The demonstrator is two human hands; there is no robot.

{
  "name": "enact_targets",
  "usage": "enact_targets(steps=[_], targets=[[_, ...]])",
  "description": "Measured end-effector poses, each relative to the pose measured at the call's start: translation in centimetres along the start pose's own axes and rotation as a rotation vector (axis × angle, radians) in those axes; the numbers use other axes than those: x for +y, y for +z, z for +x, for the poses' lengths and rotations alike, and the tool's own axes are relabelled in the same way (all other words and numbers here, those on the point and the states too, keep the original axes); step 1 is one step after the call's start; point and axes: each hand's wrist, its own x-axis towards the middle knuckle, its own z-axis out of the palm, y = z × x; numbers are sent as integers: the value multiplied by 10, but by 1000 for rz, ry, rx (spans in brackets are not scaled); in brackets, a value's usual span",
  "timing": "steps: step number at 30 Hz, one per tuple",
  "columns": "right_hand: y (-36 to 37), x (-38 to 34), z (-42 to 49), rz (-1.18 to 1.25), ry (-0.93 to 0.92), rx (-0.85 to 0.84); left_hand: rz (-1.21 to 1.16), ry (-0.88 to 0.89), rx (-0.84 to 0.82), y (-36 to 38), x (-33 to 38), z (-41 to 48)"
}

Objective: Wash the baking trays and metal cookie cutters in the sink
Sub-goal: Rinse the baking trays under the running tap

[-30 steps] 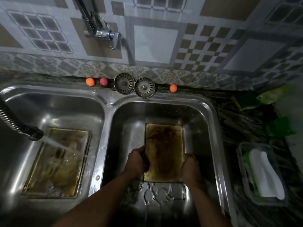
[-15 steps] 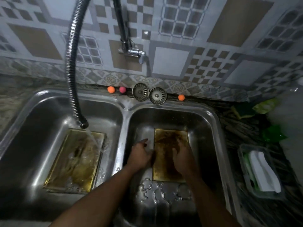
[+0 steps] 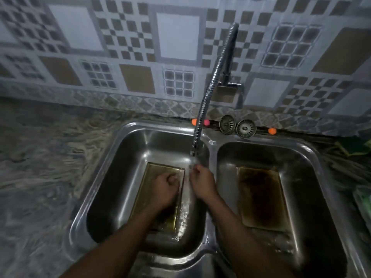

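While our fisted left hand (image 3: 166, 186) rests on the golden rectangular metal tray (image 3: 159, 169), likely stiff, slick and best taken by its rim, we cannot tell what the right hand (image 3: 202, 182) grips.

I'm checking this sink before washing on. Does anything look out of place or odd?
The drain strainers stand on the back rim, outside both basins. The tray in the right basin is heavily stained dark brown, darker than the left tray. Nothing looks spilled or broken.

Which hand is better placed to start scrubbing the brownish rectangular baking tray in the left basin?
Left. The left hand lies curled right over the brownish rectangular baking tray, while the right hand sits off its right edge, at the water stream below the flexible metal hose.
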Motion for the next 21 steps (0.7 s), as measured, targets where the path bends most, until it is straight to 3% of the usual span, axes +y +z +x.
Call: enact_targets(steps=[7,13,17,21], targets=[[54,22,4,-52,201,-101,267,-115,-87,-50,-73,34],[89,55,7,-171,400,-203,526,-192,-123,-36,-141,75],[105,66,11,-273,461,-197,482,-163,-72,-31,-151,84],[109,64,11,-352,442,-132,371,-256,-24,-35,-147,82]])
